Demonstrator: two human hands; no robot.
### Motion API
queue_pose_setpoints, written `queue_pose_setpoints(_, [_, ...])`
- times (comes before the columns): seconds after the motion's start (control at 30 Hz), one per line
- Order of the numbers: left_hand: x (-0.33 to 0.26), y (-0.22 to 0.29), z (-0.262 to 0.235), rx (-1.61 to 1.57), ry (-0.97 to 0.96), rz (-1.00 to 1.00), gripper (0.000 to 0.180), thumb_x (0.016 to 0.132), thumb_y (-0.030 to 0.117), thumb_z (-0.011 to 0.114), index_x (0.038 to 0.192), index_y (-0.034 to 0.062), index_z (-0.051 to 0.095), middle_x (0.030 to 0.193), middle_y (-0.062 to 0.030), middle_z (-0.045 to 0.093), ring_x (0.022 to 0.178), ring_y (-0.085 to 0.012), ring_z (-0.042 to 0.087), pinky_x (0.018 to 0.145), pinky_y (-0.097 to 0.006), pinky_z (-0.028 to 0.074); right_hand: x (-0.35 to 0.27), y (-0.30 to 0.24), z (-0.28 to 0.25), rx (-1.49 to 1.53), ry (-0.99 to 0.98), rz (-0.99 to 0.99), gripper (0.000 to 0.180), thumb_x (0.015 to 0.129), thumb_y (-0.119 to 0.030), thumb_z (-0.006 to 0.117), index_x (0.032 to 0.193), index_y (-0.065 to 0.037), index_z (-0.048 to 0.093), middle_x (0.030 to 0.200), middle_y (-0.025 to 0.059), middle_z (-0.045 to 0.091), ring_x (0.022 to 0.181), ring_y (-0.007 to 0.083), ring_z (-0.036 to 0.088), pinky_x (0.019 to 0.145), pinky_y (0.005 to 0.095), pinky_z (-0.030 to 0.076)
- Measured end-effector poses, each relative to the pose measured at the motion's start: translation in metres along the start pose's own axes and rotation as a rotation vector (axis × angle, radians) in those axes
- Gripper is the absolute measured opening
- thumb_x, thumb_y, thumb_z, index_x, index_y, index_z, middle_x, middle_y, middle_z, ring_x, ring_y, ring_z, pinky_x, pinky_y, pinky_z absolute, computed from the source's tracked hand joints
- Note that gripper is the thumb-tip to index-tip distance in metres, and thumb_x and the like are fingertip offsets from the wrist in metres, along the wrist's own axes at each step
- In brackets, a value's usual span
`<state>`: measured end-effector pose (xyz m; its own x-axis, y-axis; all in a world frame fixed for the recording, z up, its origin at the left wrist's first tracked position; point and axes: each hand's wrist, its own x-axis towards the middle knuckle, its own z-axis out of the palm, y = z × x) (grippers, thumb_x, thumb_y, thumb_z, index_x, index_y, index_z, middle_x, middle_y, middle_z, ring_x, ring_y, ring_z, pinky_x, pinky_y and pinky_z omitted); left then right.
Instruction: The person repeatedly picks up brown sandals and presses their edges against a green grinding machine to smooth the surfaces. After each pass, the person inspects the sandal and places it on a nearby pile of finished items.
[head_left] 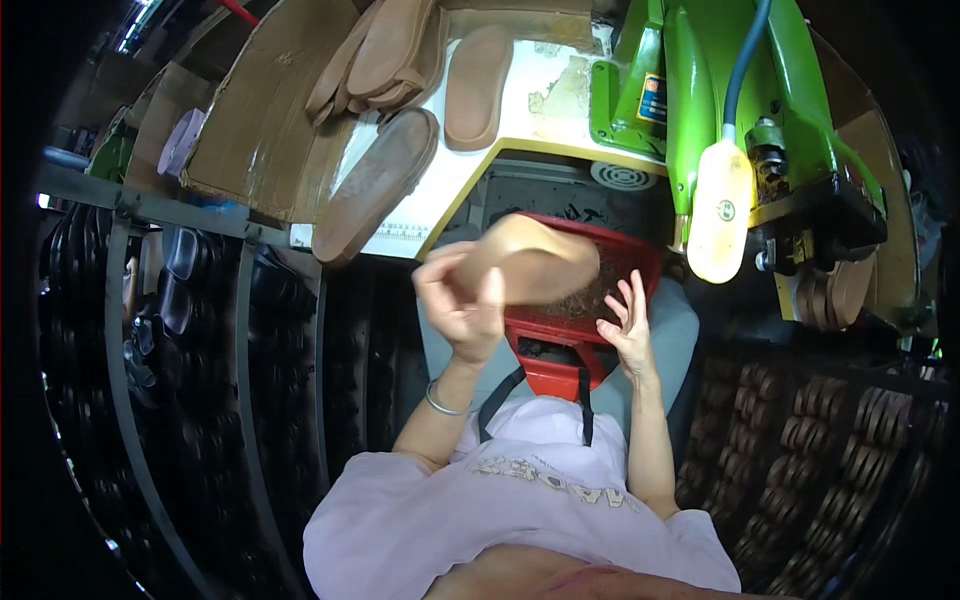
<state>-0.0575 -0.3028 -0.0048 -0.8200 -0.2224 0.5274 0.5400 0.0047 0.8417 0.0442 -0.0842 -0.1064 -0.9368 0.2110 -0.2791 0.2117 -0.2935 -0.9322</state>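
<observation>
My left hand [463, 312], with a metal bangle at its wrist, grips a tan slipper [545, 268] by one end. The slipper is tilted and smeared by motion, so its details are hard to tell. To its right, my right hand [630, 325] is raised with fingers spread and nothing in them, apart from the slipper. Below the slipper lies a red tray [648, 262] with brown scraps in it. Ahead on the white worktop [550, 75] rest a tan sole [480, 85], a dusty brown sole [378, 190] and a pile of tan slippers [390, 50].
A green machine [690, 90] stands at the right of the worktop, with a yellowish paddle-shaped lamp [718, 215] hanging before it. A cardboard box [265, 120] stands at the left. Racks of dark footwear [180, 290] and brown footwear [810, 430] flank me.
</observation>
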Motion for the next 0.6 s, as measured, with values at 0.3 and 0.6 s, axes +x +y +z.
queue_pose_setpoints(0.3, [-0.054, 0.006, 0.078, -0.414, -0.360, -0.497, 0.032, 0.075, -0.004, 0.073, 0.104, -0.0038, 0.058, 0.094, -0.0088, 0.064, 0.087, -0.0123, 0.061, 0.078, -0.027, 0.051, -0.087, 0.026, -0.058, 0.000, -0.036, 0.263, 0.038, 0.073, -0.009, 0.080, 0.105, 0.006, 0.065, 0.098, 0.0097, 0.069, 0.087, 0.0159, 0.064, 0.080, 0.0288, 0.052])
queue_pose_setpoints(0.6, [-0.040, 0.011, 0.139, -0.091, -0.803, -0.431, 0.020, 0.080, 0.006, 0.072, 0.098, -0.0026, 0.067, 0.085, -0.0022, 0.066, 0.073, -0.0059, 0.056, 0.066, -0.020, 0.047, -0.138, 0.014, -0.041, 0.118, 0.152, 0.166, 0.044, 0.076, -0.015, 0.080, 0.110, 0.006, 0.062, 0.105, 0.0109, 0.067, 0.095, 0.0167, 0.062, 0.085, 0.0297, 0.051])
